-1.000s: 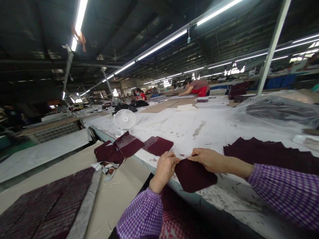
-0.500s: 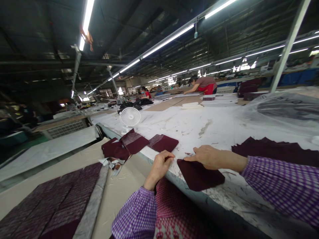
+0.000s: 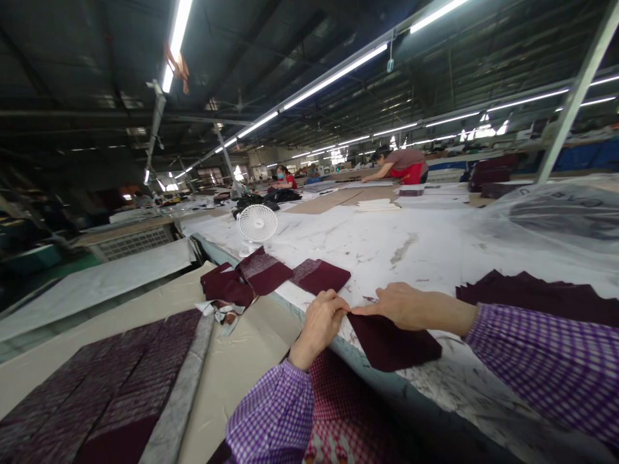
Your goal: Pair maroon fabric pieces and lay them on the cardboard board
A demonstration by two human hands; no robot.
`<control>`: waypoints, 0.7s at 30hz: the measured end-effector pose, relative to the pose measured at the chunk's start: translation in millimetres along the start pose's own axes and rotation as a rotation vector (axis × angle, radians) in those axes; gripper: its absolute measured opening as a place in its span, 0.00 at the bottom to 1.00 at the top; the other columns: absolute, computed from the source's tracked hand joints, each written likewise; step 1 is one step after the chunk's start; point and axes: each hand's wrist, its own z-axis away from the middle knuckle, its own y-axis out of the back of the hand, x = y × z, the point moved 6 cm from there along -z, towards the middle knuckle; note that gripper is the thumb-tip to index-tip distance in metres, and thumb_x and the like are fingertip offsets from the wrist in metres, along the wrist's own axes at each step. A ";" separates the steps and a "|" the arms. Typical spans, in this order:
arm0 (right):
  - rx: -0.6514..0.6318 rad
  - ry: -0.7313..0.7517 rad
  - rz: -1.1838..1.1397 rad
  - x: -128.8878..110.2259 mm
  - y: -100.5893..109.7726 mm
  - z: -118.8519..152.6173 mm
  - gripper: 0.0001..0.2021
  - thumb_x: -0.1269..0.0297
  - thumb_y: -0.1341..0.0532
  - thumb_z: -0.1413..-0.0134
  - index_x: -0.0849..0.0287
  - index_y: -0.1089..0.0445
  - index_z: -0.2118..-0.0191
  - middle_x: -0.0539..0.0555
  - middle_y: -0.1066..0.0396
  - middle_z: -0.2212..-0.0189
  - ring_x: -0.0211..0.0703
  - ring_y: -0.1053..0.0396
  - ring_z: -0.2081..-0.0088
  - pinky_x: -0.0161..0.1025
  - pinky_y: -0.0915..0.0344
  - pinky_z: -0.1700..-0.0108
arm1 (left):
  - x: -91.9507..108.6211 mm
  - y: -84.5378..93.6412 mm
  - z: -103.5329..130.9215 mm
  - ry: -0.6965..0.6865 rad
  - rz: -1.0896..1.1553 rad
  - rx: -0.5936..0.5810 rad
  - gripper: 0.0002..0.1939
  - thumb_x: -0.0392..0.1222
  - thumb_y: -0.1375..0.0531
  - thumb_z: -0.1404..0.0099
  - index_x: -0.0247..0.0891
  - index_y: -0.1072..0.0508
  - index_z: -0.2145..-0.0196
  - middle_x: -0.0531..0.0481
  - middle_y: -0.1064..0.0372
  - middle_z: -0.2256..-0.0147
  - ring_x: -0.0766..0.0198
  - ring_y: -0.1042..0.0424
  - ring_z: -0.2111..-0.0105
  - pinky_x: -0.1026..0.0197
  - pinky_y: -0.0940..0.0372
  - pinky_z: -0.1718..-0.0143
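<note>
A dark maroon fabric piece point(image 3: 396, 345) lies on the white-covered table, its near corner over the edge. At its far left corner, my left hand point(image 3: 323, 325) is closed, thumb and forefinger pinched together. My right hand point(image 3: 401, 306) reaches in from the right and holds that same corner down, forefinger stretched along the top edge and the other fingers curled. The fingertips of both hands meet there. Just beyond my left hand rests a folded maroon piece point(image 3: 322, 276) with a speckled grey part. More maroon pieces point(image 3: 264, 274) are heaped to its left.
A white fan point(image 3: 257, 223) stands on the table point(image 3: 338, 238). At right are a fanned dark maroon stack point(image 3: 532, 296) and clear plastic sheeting point(image 3: 556, 209). Speckled maroon panels point(image 3: 120, 380) lie at lower left. A person in a red apron point(image 3: 403, 167) leans over the table farther back.
My left hand has moved right and slightly up, closing the gap to the right forefinger at the fabric's corner. My right hand stays on the piece. The view has shifted slightly.
</note>
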 end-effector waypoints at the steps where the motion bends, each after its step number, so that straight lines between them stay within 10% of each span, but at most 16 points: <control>1: 0.006 0.023 0.027 -4.1 0.9 -0.5 0.28 0.80 0.48 0.50 0.49 0.36 0.44 0.54 0.30 0.75 0.40 0.35 0.74 0.36 0.50 0.73 | -1.4 1.0 0.4 0.009 0.034 0.001 0.10 0.31 0.45 0.39 0.39 0.25 0.69 0.51 0.31 0.67 0.64 0.33 0.63 0.63 0.39 0.60; 9: 0.058 -0.189 -0.073 10.1 -11.2 6.4 0.24 0.71 0.45 0.44 0.47 0.40 0.42 0.58 0.31 0.62 0.44 0.33 0.67 0.37 0.44 0.67 | -29.1 21.0 -8.0 0.110 -0.104 0.142 0.14 0.36 0.39 0.42 0.37 0.28 0.57 0.48 0.31 0.56 0.58 0.36 0.53 0.56 0.41 0.50; 14: -0.002 -0.238 -0.461 32.8 -13.0 19.5 0.08 0.64 0.45 0.46 0.58 0.31 0.63 0.56 0.30 0.67 0.46 0.34 0.63 0.40 0.41 0.59 | -43.5 16.4 -16.2 0.150 -0.325 0.042 0.08 0.38 0.42 0.38 0.38 0.25 0.62 0.48 0.30 0.60 0.58 0.34 0.56 0.56 0.41 0.51; 21: 0.055 -0.406 -0.766 94.2 10.8 97.6 0.13 0.53 0.45 0.47 0.57 0.34 0.66 0.56 0.30 0.69 0.47 0.33 0.67 0.42 0.37 0.64 | -34.3 17.5 -15.5 0.135 -0.356 0.171 0.09 0.33 0.48 0.35 0.37 0.28 0.66 0.49 0.29 0.65 0.59 0.33 0.61 0.58 0.39 0.58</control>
